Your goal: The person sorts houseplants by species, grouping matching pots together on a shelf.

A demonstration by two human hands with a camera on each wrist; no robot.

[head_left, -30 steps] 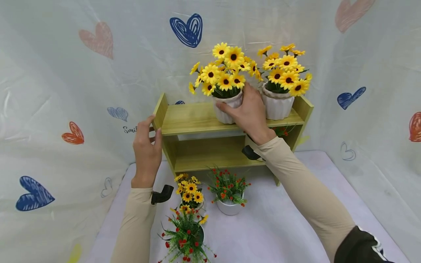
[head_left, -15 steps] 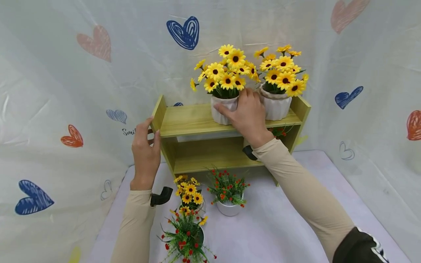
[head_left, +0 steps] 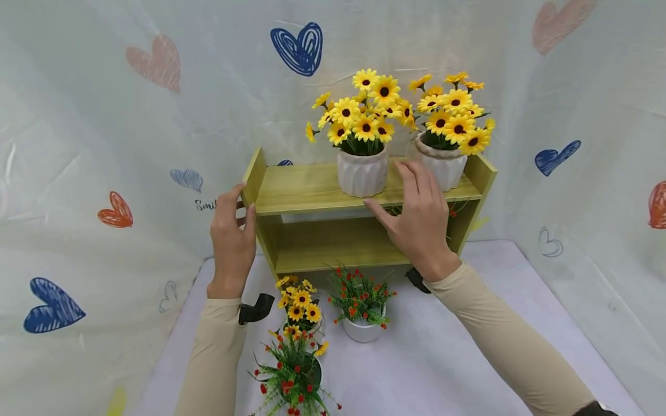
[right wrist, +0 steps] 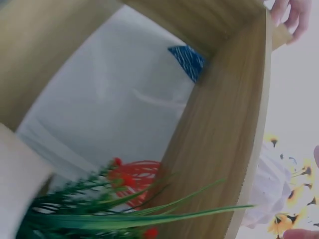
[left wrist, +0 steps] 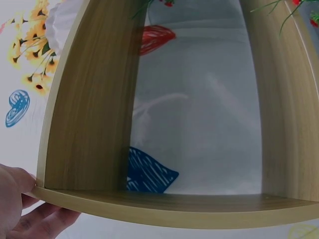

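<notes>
My left hand (head_left: 231,248) holds the left side of a two-tier wooden shelf (head_left: 296,185); in the left wrist view its thumb and fingers (left wrist: 47,221) lie at the outer corner. On the top board, a ribbed white flowerpot (head_left: 363,176) of yellow sunflowers stands upright, right of the middle. A similar pot of sunflowers (head_left: 442,164) is at the right end. Just in front of the board, between both pots, my right hand (head_left: 418,222) has its fingers spread and holds nothing. It partly hides the lower tier, where a red-flowered plant (right wrist: 99,214) stands.
Below the shelf, on the white-covered table (head_left: 442,352), stand a white pot of red flowers (head_left: 362,309), a small sunflower pot (head_left: 300,306) and, nearer, another red-flowered plant (head_left: 291,378). A curtain with printed hearts (head_left: 296,49) hangs behind.
My right hand has let go of the left sunflower pot and drawn back toward me and to the right. That pot stays on the top board. My left hand keeps its place.
</notes>
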